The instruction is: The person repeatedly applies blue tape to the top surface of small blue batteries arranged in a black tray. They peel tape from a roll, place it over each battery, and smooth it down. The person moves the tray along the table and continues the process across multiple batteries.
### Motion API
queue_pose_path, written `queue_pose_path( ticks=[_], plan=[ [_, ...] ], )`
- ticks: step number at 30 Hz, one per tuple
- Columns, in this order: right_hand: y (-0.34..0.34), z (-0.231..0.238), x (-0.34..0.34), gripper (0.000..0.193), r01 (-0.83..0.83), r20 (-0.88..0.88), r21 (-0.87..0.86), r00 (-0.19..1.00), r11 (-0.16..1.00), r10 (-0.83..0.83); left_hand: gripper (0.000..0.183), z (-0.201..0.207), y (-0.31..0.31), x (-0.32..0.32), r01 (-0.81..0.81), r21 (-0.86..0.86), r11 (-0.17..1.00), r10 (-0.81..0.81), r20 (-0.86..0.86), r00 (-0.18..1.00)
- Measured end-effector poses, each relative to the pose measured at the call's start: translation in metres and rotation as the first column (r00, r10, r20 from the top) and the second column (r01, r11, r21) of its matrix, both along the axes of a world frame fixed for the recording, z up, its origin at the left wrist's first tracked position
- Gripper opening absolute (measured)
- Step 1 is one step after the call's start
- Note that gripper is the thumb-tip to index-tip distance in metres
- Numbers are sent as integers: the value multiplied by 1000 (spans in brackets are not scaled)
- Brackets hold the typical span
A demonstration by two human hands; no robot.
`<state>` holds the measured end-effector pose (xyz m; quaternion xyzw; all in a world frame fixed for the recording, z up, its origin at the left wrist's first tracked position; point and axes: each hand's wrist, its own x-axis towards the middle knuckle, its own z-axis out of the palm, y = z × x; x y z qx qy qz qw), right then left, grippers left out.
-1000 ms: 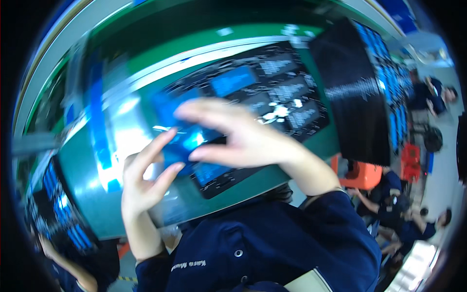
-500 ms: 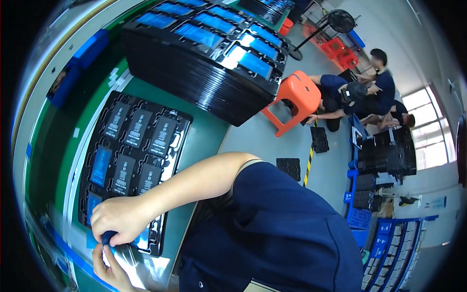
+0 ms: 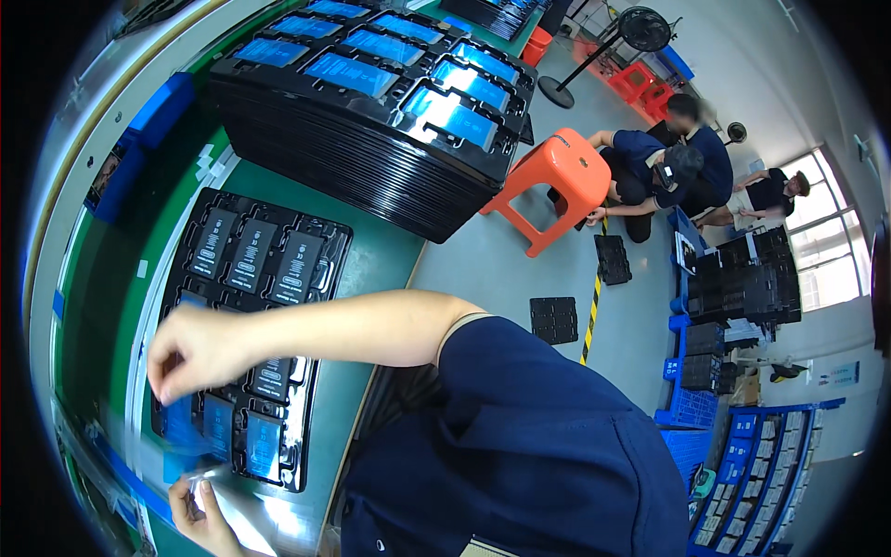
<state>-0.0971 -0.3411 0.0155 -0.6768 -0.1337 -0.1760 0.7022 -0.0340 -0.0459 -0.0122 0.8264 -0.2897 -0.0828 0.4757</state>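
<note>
A black slotted tray [image 3: 327, 243] lies on the green bench, holding several flat dark parts, some covered in blue film. My right hand [image 3: 190, 348] reaches across over its near end, fingers pinched on a blurred strip of blue film [image 3: 183, 438]. The film stretches down toward my left hand [image 3: 198, 513] at the lower edge. That hand grips a flat shiny part [image 3: 243, 520], mostly hidden and blurred.
A tall stack of black trays [image 3: 371, 139] topped with blue-filmed parts stands further along the bench. On the floor to the right are an orange stool [image 3: 557, 186], loose black trays [image 3: 554, 320], crouching people [image 3: 668, 167] and blue crates [image 3: 715, 408].
The view has swung toward the floor at the right. My right hand has risen away from the left hand, drawing the blue film out between them.
</note>
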Motion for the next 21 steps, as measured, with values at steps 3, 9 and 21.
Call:
queue_pose_path(
  ticks=[3, 9, 21],
  plan=[
    [-25, 3, 11, 8, 147, -28, 9, 989, 989, -147, 10, 1, 3, -2, -49, -59, 997, 47, -29, 998],
    [-52, -6, 1, 13, 185, -254, 49, 953, 982, -167, 15, 11, 0, 3, -200, -311, 929, 177, -100, 979],
    [-53, -21, -19, 21, 168, -516, -118, 832, 979, -205, 37, 29, 12, 3, -132, -744, 655, -144, -295, 944]
  ],
)
